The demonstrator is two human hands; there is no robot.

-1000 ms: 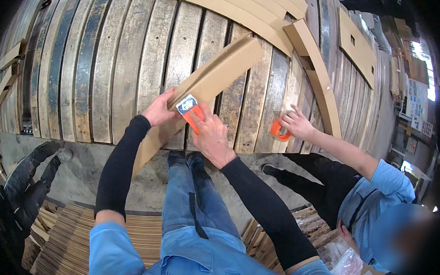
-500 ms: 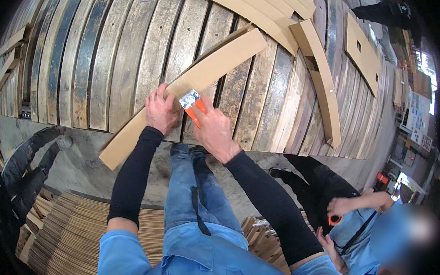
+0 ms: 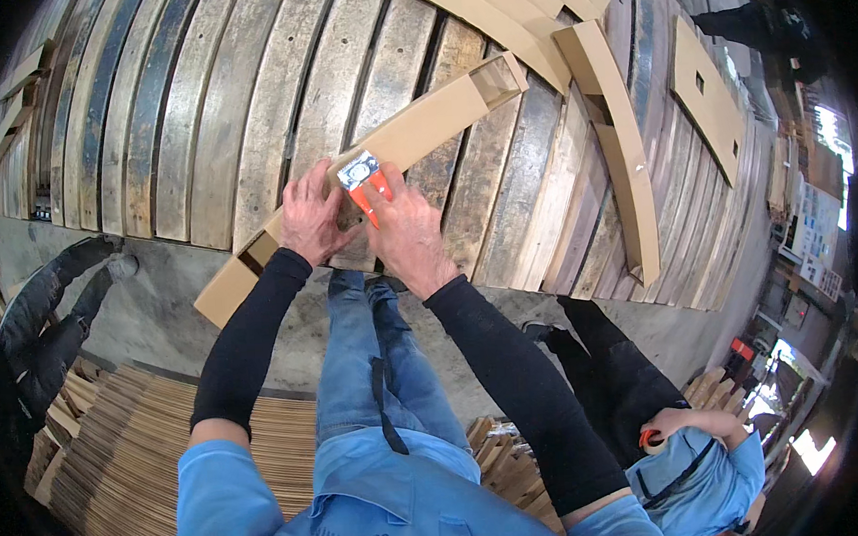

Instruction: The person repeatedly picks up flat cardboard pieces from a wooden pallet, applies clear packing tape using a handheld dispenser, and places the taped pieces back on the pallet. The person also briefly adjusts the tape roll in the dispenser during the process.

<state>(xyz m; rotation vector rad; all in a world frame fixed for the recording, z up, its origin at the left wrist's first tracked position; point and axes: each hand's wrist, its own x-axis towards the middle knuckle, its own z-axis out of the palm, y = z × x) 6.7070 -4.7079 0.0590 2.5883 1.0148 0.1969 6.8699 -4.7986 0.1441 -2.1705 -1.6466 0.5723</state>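
A long narrow cardboard box [image 3: 422, 128] lies slantwise in front of me, its open end up at the right. My left hand [image 3: 312, 216] presses on the box near its middle. My right hand [image 3: 410, 232] grips an orange tape dispenser [image 3: 364, 181] against the box, right beside my left fingers. Black sleeves cover both my forearms, and my legs in blue jeans [image 3: 376, 358] show below the box.
Worn wooden planks [image 3: 197, 105] form the surface under the box. More long cardboard boxes [image 3: 621, 132] lie at the upper right. Flat cardboard stacks [image 3: 119, 459] sit at lower left. A person in a blue shirt [image 3: 696, 458] crouches at lower right; another person's dark legs [image 3: 52, 297] are at left.
The box has swung so its open right end sits higher. My hands have come together at the dispenser. The person at right drew their hand back from the planks and crouched lower.
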